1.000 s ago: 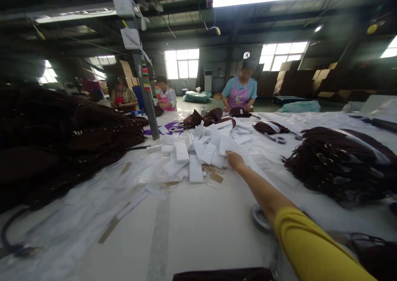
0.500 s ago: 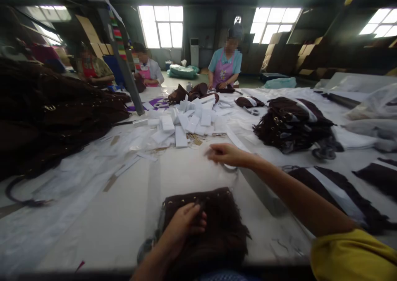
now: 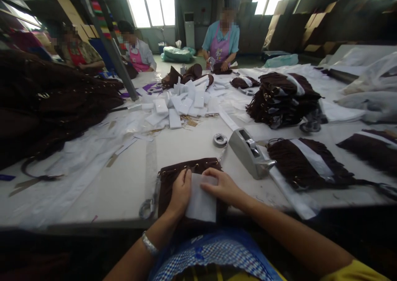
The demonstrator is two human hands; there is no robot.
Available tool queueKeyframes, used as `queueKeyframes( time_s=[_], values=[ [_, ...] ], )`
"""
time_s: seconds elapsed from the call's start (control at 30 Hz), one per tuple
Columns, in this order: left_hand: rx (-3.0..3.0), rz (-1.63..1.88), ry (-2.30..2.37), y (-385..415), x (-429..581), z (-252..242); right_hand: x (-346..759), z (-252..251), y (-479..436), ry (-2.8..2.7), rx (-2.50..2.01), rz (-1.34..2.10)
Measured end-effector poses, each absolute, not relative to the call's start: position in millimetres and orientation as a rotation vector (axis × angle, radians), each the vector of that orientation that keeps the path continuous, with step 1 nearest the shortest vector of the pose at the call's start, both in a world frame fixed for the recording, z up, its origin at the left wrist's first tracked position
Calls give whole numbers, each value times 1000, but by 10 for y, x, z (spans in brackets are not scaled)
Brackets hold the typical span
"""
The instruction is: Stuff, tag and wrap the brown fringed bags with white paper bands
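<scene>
A dark brown fringed bag (image 3: 176, 174) lies at the near edge of the white table (image 3: 124, 190), right in front of me. A white rectangular pad (image 3: 201, 200) rests on top of it. My left hand (image 3: 180, 192) grips the pad's left edge, fingers curled over the bag's top. My right hand (image 3: 221, 186) pinches the pad's upper right corner. A grey tape dispenser (image 3: 249, 153) stands just right of the bag, with a tape roll (image 3: 220, 139) behind it.
A heap of white pads (image 3: 182, 105) lies mid-table. Piles of brown fringed bags sit at the left (image 3: 46, 111) and right (image 3: 283, 97); another (image 3: 305, 167) lies flat beside the dispenser. Three people work at the far side. A slanted pole (image 3: 108, 45) rises at the left.
My right hand came back from the pile of white pads with one pad and laid it on the bag. My left hand shifted onto the pad's edge. The view tilted downward.
</scene>
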State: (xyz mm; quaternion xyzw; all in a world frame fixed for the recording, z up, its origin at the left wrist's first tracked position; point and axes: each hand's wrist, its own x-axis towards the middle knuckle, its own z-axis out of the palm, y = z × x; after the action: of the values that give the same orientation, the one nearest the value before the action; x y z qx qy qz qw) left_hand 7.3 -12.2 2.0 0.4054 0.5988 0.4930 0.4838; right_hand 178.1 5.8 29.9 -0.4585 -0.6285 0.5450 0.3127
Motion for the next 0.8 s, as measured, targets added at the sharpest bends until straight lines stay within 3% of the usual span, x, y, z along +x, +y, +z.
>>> queueKeyframes(
  time_s=[0.1,0.2,0.53,0.63,0.8],
  values=[
    [1107,1226,1504,-214,102,-29,1717,145,-188,-1048,-1037,1871],
    [1159,1193,1513,-256,85,-45,1769,45,-309,-927,-965,2043],
    [1141,819,1408,49,-222,322,1988,75,-138,-1644,-1335,1797],
    [1098,798,1354,-8,-136,406,1826,50,-63,-1575,-1304,1675],
    [946,813,1302,-286,17,347,1573,-74,-34,-1155,-1086,1874]
  ],
)
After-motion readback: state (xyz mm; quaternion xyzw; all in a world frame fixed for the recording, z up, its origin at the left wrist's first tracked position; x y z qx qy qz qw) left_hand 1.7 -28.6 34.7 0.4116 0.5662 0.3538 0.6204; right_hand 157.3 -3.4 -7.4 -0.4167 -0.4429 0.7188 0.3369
